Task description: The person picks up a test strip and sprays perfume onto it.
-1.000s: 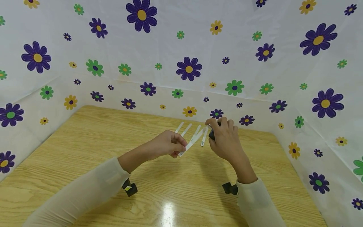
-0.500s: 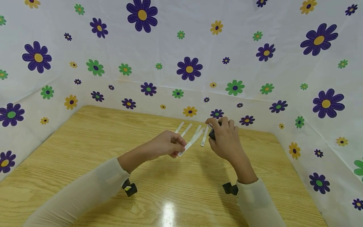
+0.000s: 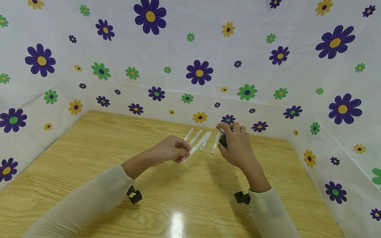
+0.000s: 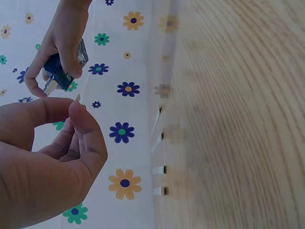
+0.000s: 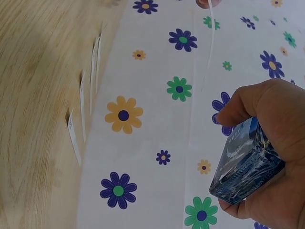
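Note:
My left hand (image 3: 171,150) pinches one end of a narrow white paper strip (image 3: 194,147) between thumb and fingers. The strip's other end points up and away to the right, above the table. My right hand (image 3: 239,145) grips a small dark blue glass spray bottle (image 3: 223,140), like a perfume bottle. Its index finger curls over the top, close to the silver nozzle (image 4: 50,87). In the right wrist view the bottle (image 5: 248,160) looks clear and blue, partly covered by the palm. Several more white strips lie fanned out behind the hands, among them the rightmost strip (image 3: 215,142).
The wood-grain table (image 3: 184,191) reaches back to a white cloth (image 3: 166,49) printed with flowers, which also hangs along both sides. Black wrist cameras sit under both cuffs, the left camera (image 3: 134,195) and the right camera (image 3: 243,197). Printed labels mark the strips' near ends.
My left hand has shifted slightly left with its strip, whose far end has drawn away from the bottle's nozzle. More of a strip lying beneath shows. The right hand has stayed put.

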`<control>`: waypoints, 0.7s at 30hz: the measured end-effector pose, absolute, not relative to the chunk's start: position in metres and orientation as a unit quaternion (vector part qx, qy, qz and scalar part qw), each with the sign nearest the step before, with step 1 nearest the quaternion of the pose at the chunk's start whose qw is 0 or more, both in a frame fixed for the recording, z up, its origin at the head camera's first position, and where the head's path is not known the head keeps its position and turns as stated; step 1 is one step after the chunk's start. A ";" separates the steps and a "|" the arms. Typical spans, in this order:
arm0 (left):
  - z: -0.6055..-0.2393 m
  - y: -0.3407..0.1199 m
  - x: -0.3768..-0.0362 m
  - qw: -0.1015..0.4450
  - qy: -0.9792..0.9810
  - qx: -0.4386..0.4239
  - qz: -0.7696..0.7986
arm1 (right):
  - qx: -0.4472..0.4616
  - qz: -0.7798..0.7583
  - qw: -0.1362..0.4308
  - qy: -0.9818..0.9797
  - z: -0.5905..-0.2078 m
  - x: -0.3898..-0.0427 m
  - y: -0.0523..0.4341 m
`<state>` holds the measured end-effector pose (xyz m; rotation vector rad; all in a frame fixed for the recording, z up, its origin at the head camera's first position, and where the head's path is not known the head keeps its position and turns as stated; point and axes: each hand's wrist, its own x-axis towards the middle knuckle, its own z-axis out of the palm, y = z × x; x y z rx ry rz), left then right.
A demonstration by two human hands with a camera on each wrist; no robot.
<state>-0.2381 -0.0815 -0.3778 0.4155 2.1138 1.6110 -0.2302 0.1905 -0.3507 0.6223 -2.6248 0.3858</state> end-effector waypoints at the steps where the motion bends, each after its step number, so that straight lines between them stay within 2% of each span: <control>1: -0.378 -0.083 -0.239 0.224 0.766 0.148 0.585 | 0.223 0.141 0.206 -0.942 -0.351 -0.230 0.190; 21: -0.387 -0.119 -0.268 0.206 0.778 0.091 0.587 | 0.208 0.177 0.171 -0.947 -0.355 -0.235 0.190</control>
